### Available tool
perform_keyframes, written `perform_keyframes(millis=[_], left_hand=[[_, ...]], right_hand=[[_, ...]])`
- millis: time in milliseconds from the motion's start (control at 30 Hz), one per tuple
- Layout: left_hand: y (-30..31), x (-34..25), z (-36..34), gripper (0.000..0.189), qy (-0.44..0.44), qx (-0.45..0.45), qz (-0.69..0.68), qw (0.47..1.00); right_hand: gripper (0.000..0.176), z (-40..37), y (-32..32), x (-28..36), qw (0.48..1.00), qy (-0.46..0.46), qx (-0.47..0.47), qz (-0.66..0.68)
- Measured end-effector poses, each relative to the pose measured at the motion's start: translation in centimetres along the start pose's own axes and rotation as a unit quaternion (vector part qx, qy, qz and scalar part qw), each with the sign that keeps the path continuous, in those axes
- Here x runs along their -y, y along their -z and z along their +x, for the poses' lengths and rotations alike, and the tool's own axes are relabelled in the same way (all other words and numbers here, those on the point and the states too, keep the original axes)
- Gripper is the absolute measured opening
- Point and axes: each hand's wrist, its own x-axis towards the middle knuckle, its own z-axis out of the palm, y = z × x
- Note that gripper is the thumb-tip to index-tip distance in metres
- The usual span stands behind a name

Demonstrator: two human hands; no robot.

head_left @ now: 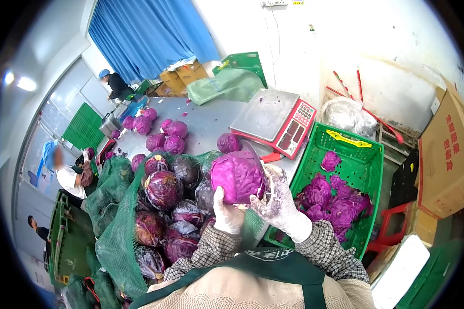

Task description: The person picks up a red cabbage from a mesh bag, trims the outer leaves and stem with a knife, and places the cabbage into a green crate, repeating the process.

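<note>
A bright purple red cabbage (237, 177) is held up in front of me between both hands. My left hand (228, 213), in a white glove, grips it from below at its left. My right hand (281, 203), its glove stained purple, holds the cabbage's right side with the thumb near the base. A darker outer leaf (259, 165) stands out along that side, close to the right fingers. Below and left, darker unpeeled red cabbages (163, 189) fill a green mesh bag (116, 247). The fingers behind the cabbage are partly hidden.
On the grey table (206, 116) lie several peeled cabbages (142, 124) and a red digital scale (294, 129). An orange-handled tool (270, 157) lies beside the scale. At right, a green crate (375, 170) holds purple leaves (343, 211). Other people (69, 177) are at the left.
</note>
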Motion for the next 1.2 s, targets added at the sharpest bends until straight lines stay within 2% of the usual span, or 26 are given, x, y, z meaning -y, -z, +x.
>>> perform_keyframes(millis=[267,367,467,500,567,600,633,667,700,767,800,867,900,967,1033,1067,1133,1200], left_hand=[[-0.8,0.1,0.2,0.077,-0.009,0.010,-0.007,1.000],[-0.4,0.2,0.4,0.077,0.005,-0.004,-0.004,1.000],[0.3,0.3,1.0,0.077,0.009,-0.019,0.014,1.000],[0.0,0.3,1.1,0.076,0.006,-0.018,0.019,1.000],[-0.7,0.1,1.4,0.075,0.003,-0.024,0.016,1.000],[-1.1,0.0,1.7,0.074,0.002,-0.033,0.008,0.999],[-1.4,-0.1,2.1,0.073,0.001,-0.043,-0.001,0.999],[-1.5,-0.4,2.7,0.072,0.013,-0.045,-0.031,0.998],[-1.5,-0.8,3.4,0.072,0.026,-0.046,-0.060,0.997],[-1.7,-1.8,4.8,0.072,0.053,-0.026,-0.136,0.989],[-1.5,-1.9,5.3,0.072,0.031,-0.022,-0.112,0.993],[-0.8,-1.8,5.6,0.071,-0.009,-0.018,-0.065,0.998],[-0.8,-1.7,5.7,0.073,-0.012,-0.007,-0.060,0.998],[-1.4,-1.3,5.4,0.076,-0.018,0.017,-0.051,0.998],[-1.7,-1.1,5.3,0.079,-0.019,0.025,-0.031,0.999],[-1.6,-1.1,5.3,0.080,0.002,0.052,-0.037,0.998],[-0.8,-1.8,5.8,0.078,0.024,0.094,-0.017,0.995],[0.1,-1.5,5.5,0.080,-0.018,0.014,0.011,1.000]], right_hand=[[0.065,0.1,1.1,0.6,0.991,-0.087,0.029,0.095],[0.061,0.1,0.8,1.2,0.969,-0.205,0.030,0.132],[0.060,-0.7,-0.5,-1.7,0.982,-0.162,0.015,0.098],[0.050,0.3,0.1,0.0,0.920,-0.257,-0.009,0.297],[0.041,-0.8,-1.0,-1.3,0.915,-0.263,-0.037,0.303],[0.038,-1.2,-1.0,-0.9,0.873,-0.310,-0.050,0.372],[0.035,-1.0,-0.9,0.6,0.766,-0.388,-0.066,0.508],[0.033,-1.2,-0.7,1.6,0.633,-0.449,-0.087,0.625],[0.031,-2.0,-0.5,2.1,0.545,-0.481,-0.092,0.680],[0.033,-6.4,-0.1,0.0,0.617,-0.397,0.030,0.679],[0.030,-6.7,0.6,-0.2,0.647,-0.390,0.054,0.653],[0.027,-5.4,1.6,-0.5,0.727,-0.429,0.025,0.536],[0.027,-4.1,1.8,-0.8,0.772,-0.419,0.015,0.477],[0.038,-0.1,2.5,-1.3,0.921,-0.263,0.031,0.286],[0.058,3.9,1.9,-1.0,0.952,-0.177,-0.006,0.251],[0.055,4.2,0.9,-2.5,0.994,-0.048,-0.036,0.091],[0.055,3.3,-1.1,-3.2,0.929,-0.174,-0.029,0.325],[0.042,4.2,-0.4,-2.1,0.891,-0.251,0.016,0.379]])
